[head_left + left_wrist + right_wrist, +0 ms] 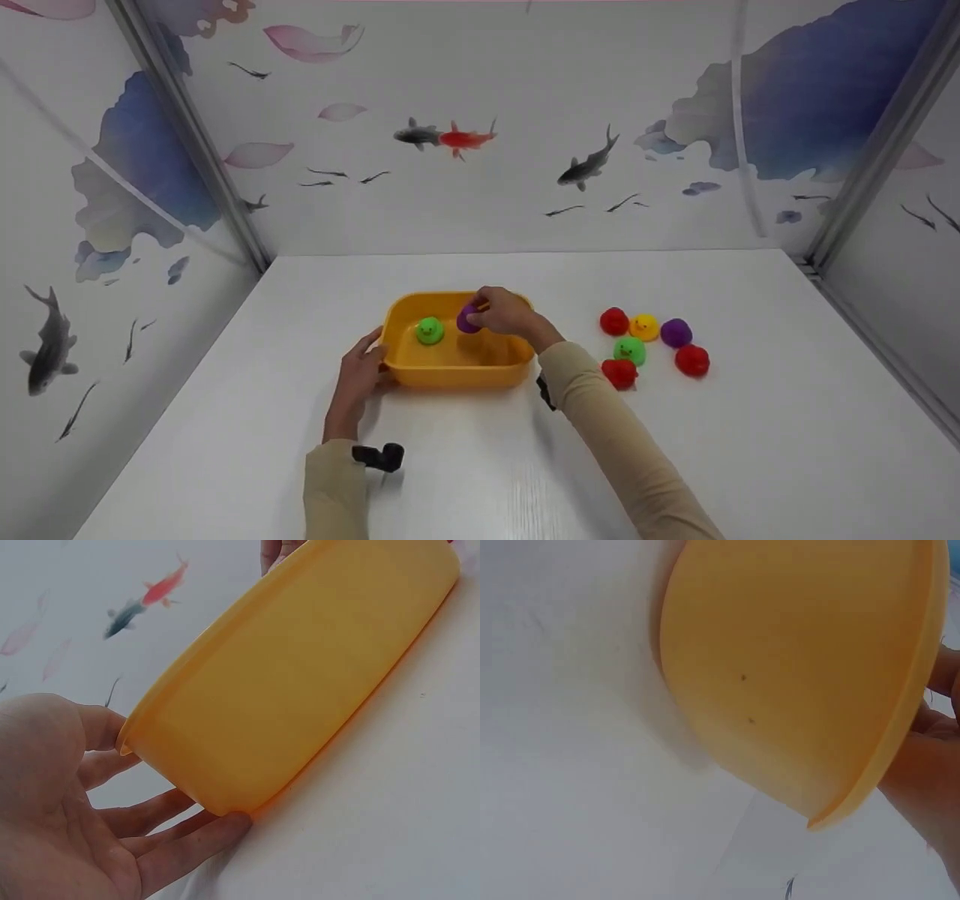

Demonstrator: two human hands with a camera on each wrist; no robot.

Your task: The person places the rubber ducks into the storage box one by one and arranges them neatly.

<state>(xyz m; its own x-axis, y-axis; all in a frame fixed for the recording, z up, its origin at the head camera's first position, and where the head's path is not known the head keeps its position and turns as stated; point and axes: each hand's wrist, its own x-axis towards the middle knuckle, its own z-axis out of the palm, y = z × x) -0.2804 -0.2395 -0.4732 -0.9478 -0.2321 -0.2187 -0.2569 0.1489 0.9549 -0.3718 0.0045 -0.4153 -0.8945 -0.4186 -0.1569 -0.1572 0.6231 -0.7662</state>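
My right hand (504,310) pinches a small purple rubber duck (469,319) over the inside of a yellow plastic basin (457,377). Inside the basin, towards its left end, sits a green rubber duck (430,331). At the basin's left side is my left hand (362,369), its fairly straight fingers touching the outer wall and rim. The left wrist view shows those fingers (195,844) against the basin's lower edge. In the right wrist view the basin's wall (802,667) hides the purple duck and most of the right hand's fingers.
To the right of the basin lies a loose group of rubber ducks: red ones (692,361), a yellow one (644,327), a purple one (676,332) and a green one (629,350). White panels printed with fish (466,139) enclose the white table (450,465) at the back and sides.
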